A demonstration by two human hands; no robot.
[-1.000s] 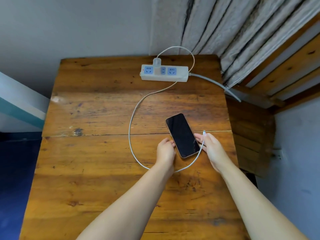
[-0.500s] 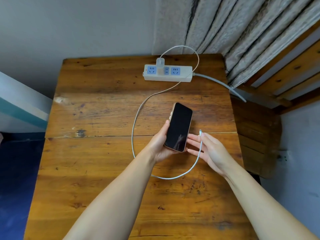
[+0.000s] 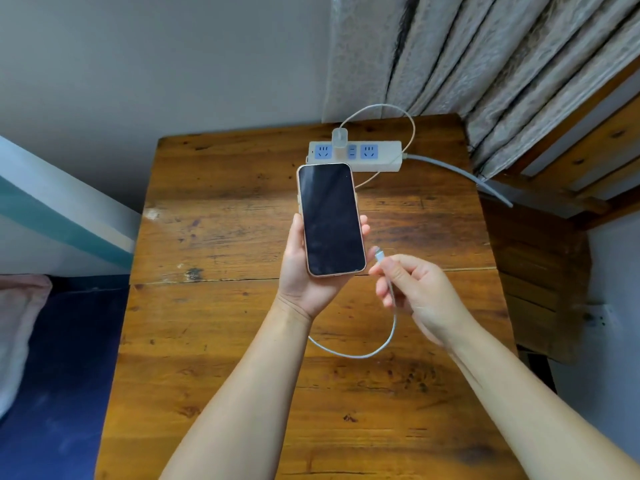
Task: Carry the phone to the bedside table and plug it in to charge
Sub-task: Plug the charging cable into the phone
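Hands raised — phone (image 3: 330, 219), cable (image 3: 390, 299)

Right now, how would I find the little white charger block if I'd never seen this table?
Start at the wooden bedside table and look to its far edge by the curtain, where a white power strip lies. The charger block stands up from the strip between two blue sockets. It is the only plug there, with a thin white cable looping from its top.

Glossy black glass on the phone (image 3: 330, 220) cradled in the left hand (image 3: 304, 271), smooth white plastic on the cable (image 3: 389, 306) pinched by the right hand (image 3: 415, 289), scratched varnished wood under both as worktop (image 3: 225, 341), matt plastic power strip (image 3: 377, 155) beyond.
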